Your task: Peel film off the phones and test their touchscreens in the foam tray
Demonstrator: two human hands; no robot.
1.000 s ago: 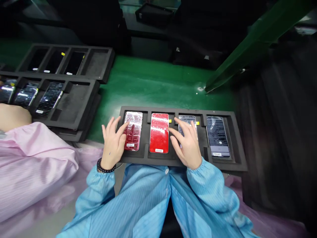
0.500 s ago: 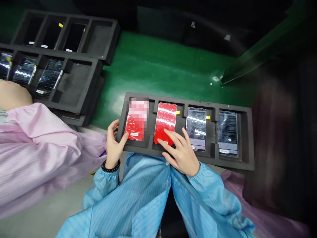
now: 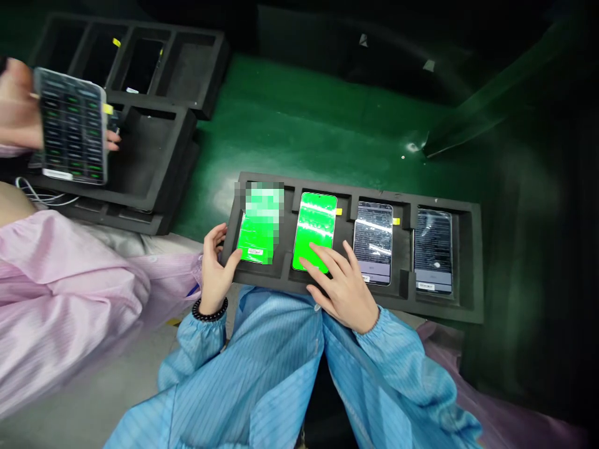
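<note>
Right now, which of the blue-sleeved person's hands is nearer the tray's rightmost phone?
Right. The right hand is left of the rightmost phone, over the second phone from the left; the left hand is farther, at the tray's left end.

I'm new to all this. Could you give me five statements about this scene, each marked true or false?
1. The near tray holds four phones. True.
2. The second phone from the left shows a red screen. False: its screen is green.
3. In view, the right hand covers part of that phone. True.
4. The black bracelet is on the right wrist. False: it is on the left wrist.
5. A co-worker's hand holds another phone. True.
</note>
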